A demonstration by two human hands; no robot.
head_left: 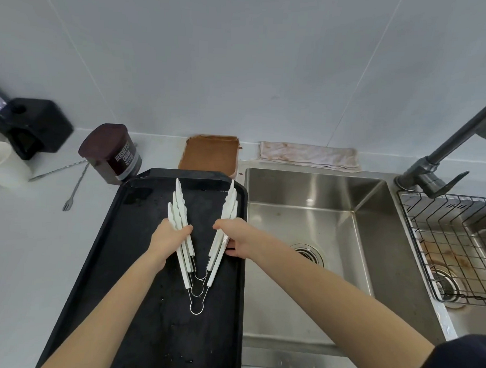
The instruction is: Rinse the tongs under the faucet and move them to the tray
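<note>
Three white plastic tongs (198, 276) with wire loop hinges lie nested in a V over the black tray (148, 332), tips pointing away from me. My left hand (167, 240) grips the bundle of left arms. My right hand (235, 240) grips the bundle of right arms near the tray's right rim. The grey faucet (441, 152) stands at the far right, off to the side of both hands, with no water visible.
A steel sink (312, 222) with a drain lies right of the tray; a wire rack (449, 246) sits over a second basin. Behind are a brown-filled dish (209, 155), a stained cloth (309, 156), a cocoa tin (113, 154), a small fork (75, 189) and a black appliance (31, 127).
</note>
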